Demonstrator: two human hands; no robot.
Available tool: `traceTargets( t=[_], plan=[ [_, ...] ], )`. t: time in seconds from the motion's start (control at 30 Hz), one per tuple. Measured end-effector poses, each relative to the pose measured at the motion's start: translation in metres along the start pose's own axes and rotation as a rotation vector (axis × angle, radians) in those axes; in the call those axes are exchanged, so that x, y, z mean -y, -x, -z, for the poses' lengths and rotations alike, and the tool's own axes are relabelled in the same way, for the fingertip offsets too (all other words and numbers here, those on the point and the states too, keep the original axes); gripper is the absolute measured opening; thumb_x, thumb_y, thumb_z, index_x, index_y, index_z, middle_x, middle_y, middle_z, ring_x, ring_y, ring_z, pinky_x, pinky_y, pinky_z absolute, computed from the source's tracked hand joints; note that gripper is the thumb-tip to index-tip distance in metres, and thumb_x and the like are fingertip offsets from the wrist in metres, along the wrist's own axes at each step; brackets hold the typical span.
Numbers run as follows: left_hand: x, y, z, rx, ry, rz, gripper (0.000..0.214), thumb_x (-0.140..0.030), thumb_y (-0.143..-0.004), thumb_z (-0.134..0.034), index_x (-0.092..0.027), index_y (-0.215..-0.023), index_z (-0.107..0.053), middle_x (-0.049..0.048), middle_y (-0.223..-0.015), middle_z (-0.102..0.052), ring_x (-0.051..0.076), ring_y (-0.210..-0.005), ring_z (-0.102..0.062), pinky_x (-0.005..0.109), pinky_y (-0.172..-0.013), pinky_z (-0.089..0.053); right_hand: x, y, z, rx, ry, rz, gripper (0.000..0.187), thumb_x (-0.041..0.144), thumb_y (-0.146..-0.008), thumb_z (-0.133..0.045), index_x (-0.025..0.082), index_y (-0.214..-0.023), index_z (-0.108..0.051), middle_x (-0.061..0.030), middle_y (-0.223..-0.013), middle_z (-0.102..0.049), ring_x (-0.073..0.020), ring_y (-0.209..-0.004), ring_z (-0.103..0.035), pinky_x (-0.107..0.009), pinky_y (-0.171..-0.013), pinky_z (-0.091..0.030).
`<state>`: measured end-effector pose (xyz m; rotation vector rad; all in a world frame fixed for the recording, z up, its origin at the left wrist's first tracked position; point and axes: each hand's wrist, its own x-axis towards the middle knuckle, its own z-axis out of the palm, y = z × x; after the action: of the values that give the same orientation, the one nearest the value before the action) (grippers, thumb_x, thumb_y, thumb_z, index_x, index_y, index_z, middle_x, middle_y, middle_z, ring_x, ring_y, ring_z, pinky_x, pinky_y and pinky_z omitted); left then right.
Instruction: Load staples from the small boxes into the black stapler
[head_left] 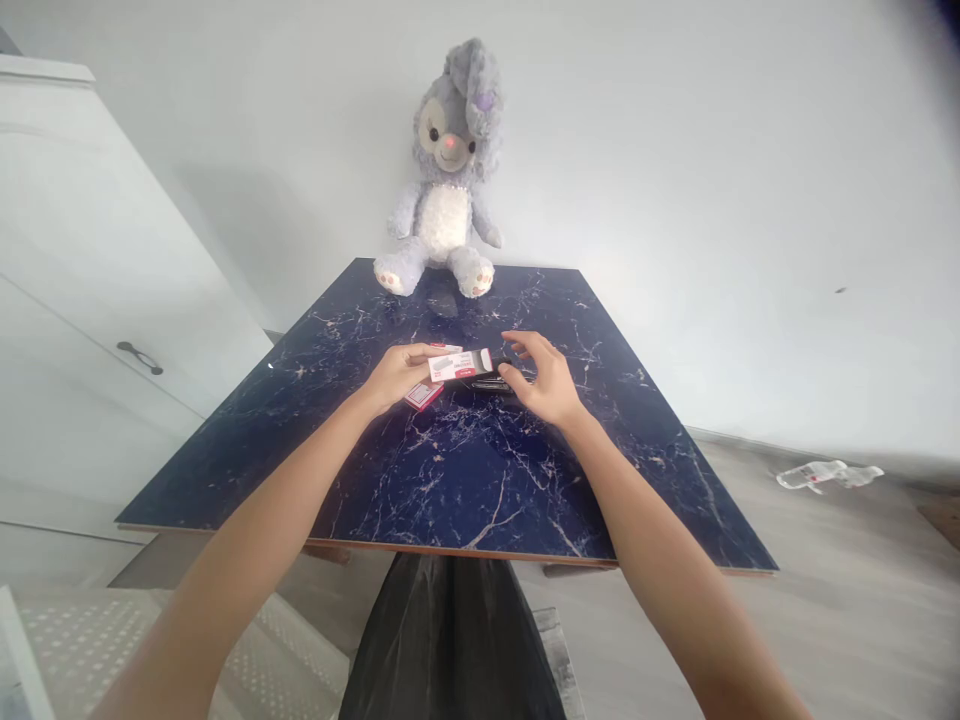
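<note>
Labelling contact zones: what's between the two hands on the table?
Head view: a white-and-red box, held at one end by the left hand, and a black object just beneath it, touched by the right hand.

You're in a home room: a plush rabbit (pixel 448 175) sits at the far edge of the marble-patterned table (pixel 465 480), white cupboard doors (pixel 90 300) to its left.

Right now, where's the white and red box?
Head view, middle of the marble table: the white and red box sits in the left hand, beside the right hand, over a black object.
</note>
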<state>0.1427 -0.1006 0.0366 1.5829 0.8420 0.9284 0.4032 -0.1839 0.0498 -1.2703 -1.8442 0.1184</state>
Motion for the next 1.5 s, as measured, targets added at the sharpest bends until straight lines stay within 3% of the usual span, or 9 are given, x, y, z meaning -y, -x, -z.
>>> traceTargets(
  t=[0.13, 0.33, 0.53, 0.7, 0.8, 0.97, 1.3, 1.5],
  plan=[
    [-0.004, 0.004, -0.008, 0.003, 0.007, -0.044, 0.034, -0.038, -0.075, -0.085, -0.021, -0.103, -0.081, 0.0105, -0.111, -0.078, 0.023, -0.089, -0.074, 0.035, -0.076, -0.061, 0.014, 0.001, -0.009, 0.097, -0.108, 0.123, 0.031, 0.035, -0.095, -0.06, 0.027, -0.124, -0.067, -0.0074, -0.13, -0.069, -0.0261, -0.114, -0.065, -0.044, -0.1, -0.054],
    [-0.005, 0.002, -0.015, -0.135, 0.215, -0.023, 0.029, -0.041, -0.078, -0.08, -0.02, -0.099, -0.079, 0.0075, -0.097, -0.078, 0.017, -0.074, -0.07, 0.028, -0.062, -0.057, 0.018, 0.001, -0.017, 0.104, -0.155, 0.056, 0.016, 0.035, -0.097, -0.061, 0.025, -0.103, -0.073, -0.0066, -0.126, -0.07, -0.0228, -0.104, -0.07, -0.042, -0.094, -0.06],
    [-0.031, 0.01, -0.025, -0.211, 0.296, -0.201, 0.016, -0.035, -0.083, -0.073, -0.02, -0.087, -0.077, 0.0023, -0.077, -0.07, 0.012, -0.061, -0.061, 0.021, -0.046, -0.043, 0.037, 0.008, -0.031, 0.045, -0.342, -0.024, 0.024, 0.042, -0.092, -0.07, 0.025, -0.109, -0.071, -0.0067, -0.124, -0.07, -0.0217, -0.098, -0.073, -0.041, -0.089, -0.066],
    [-0.032, 0.004, -0.008, -0.326, 0.299, -0.186, 0.014, -0.031, -0.084, -0.072, -0.018, -0.084, -0.076, 0.0025, -0.075, -0.066, 0.012, -0.061, -0.06, 0.02, -0.045, -0.042, 0.041, 0.01, -0.041, 0.04, -0.393, -0.089, 0.033, 0.047, -0.092, -0.07, 0.026, -0.117, -0.071, -0.0067, -0.123, -0.071, -0.0235, -0.1, -0.074, -0.042, -0.09, -0.067],
    [-0.026, 0.001, -0.001, -0.298, 0.325, -0.145, 0.017, -0.035, -0.086, -0.072, -0.019, -0.09, -0.076, 0.003, -0.079, -0.068, 0.013, -0.064, -0.063, 0.021, -0.048, -0.046, 0.04, 0.01, -0.041, 0.035, -0.349, -0.052, 0.028, 0.045, -0.094, -0.067, 0.026, -0.113, -0.072, -0.0066, -0.122, -0.07, -0.022, -0.096, -0.073, -0.042, -0.089, -0.067],
    [-0.021, 0.004, -0.008, -0.192, 0.304, -0.111, 0.026, -0.042, -0.084, -0.076, -0.019, -0.097, -0.077, 0.0048, -0.089, -0.072, 0.017, -0.075, -0.07, 0.025, -0.058, -0.056, 0.042, 0.009, -0.037, -0.034, -0.189, -0.027, 0.018, 0.04, -0.094, -0.067, 0.025, -0.102, -0.074, -0.0081, -0.132, -0.062, -0.0212, -0.095, -0.07, -0.04, -0.085, -0.065],
    [-0.005, 0.002, -0.009, -0.118, 0.288, -0.062, 0.029, -0.043, -0.085, -0.076, -0.019, -0.102, -0.077, 0.008, -0.101, -0.077, 0.022, -0.088, -0.073, 0.029, -0.066, -0.058, 0.034, 0.006, -0.038, 0.109, -0.178, -0.083, 0.007, 0.027, -0.09, -0.068, 0.022, -0.095, -0.068, -0.0069, -0.117, -0.067, -0.0188, -0.088, -0.067, -0.037, -0.084, -0.059],
    [-0.005, 0.002, -0.012, -0.102, 0.374, -0.011, 0.024, -0.037, -0.085, -0.077, -0.018, -0.098, -0.078, 0.0085, -0.102, -0.077, 0.019, -0.085, -0.072, 0.024, -0.061, -0.057, 0.033, 0.005, -0.037, 0.149, -0.194, -0.066, 0.007, 0.029, -0.09, -0.068, 0.022, -0.088, -0.069, -0.0067, -0.109, -0.07, -0.0203, -0.091, -0.068, -0.036, -0.084, -0.058]
  ],
)
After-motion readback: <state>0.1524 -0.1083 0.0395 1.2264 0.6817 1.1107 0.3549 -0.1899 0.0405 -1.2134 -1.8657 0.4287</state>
